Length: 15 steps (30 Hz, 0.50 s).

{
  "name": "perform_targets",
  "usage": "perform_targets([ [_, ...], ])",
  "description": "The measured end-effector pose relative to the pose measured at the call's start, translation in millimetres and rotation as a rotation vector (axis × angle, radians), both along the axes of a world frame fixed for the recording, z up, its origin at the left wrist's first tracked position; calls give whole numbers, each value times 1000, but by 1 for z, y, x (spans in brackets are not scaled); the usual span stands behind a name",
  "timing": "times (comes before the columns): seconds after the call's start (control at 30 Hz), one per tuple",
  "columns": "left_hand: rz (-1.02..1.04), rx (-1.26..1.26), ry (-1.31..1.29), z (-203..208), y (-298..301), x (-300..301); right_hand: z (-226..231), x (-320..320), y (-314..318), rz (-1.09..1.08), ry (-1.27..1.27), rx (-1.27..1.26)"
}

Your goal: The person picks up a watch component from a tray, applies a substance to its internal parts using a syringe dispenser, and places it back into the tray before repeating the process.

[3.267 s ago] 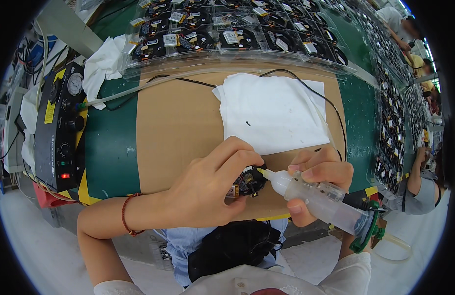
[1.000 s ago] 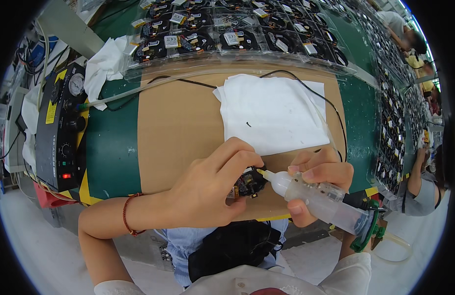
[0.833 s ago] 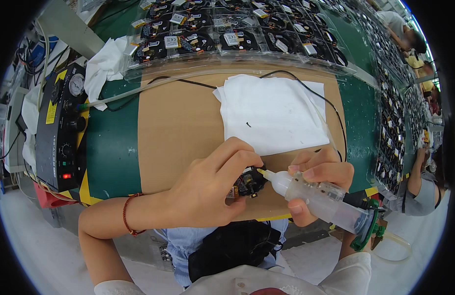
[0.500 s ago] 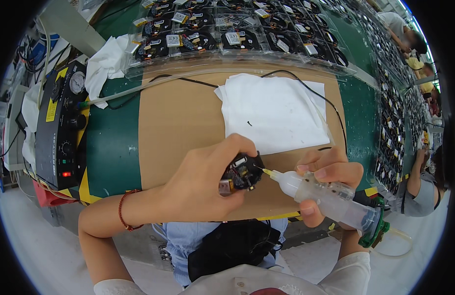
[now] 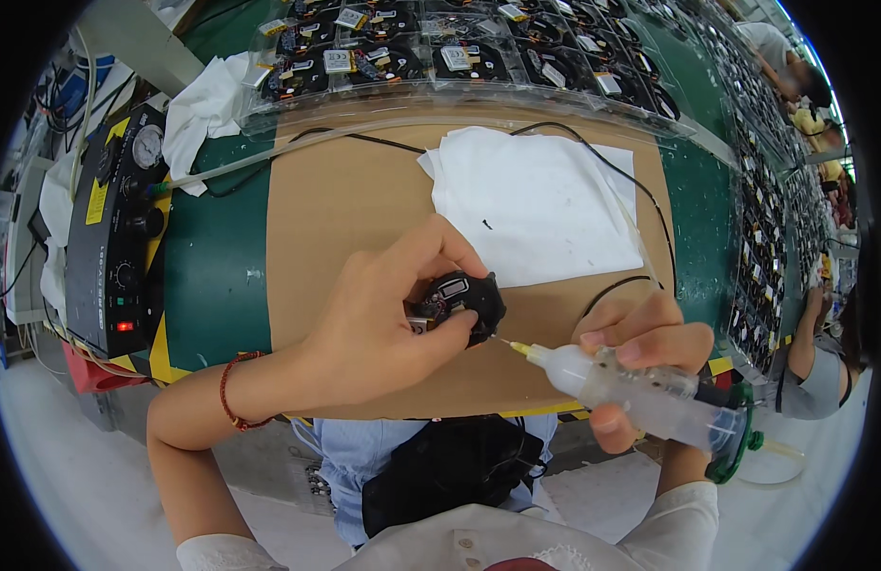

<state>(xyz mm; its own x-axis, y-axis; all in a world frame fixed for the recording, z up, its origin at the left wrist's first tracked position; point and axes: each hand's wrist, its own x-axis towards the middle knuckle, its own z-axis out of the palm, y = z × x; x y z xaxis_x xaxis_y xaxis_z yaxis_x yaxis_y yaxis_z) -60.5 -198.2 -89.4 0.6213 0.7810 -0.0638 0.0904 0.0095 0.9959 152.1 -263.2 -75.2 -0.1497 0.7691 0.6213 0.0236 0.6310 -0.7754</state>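
My left hand (image 5: 383, 319) grips a small round black electronic module (image 5: 474, 303) between thumb and fingers, tilted, above the brown board. Part of it hides under the thumb and palm. In my right hand (image 5: 645, 347) is a translucent glue-dispensing syringe (image 5: 640, 395) with a pale yellow needle tip and a green cap at its rear, from which a thin tube runs. The needle points left at the module's lower right edge, a small gap apart from it. Beyond both hands lies a folded white cloth (image 5: 540, 209) with a small dark speck on it.
Brown cardboard (image 5: 326, 228) covers the middle of the green table (image 5: 217, 257). At the left stands a black dispenser controller (image 5: 117, 238) with a gauge. Clear plastic trays (image 5: 402, 90) of similar modules fill the back. A black cable (image 5: 640, 190) crosses the cloth. Other people sit at the right.
My left hand has turned the module, so another side faces up. The syringe has drawn slightly right and down, and its needle has come away from the module.
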Motion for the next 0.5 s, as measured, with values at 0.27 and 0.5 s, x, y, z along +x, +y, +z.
perform_targets([
  [0.27, 36, -47, 10, 2, -2, 3, -2, -5, -1, 102, -264, 37],
  [0.5, 29, -30, 50, 1, -1, 3, -5, -13, 7, 10, -245, 121],
])
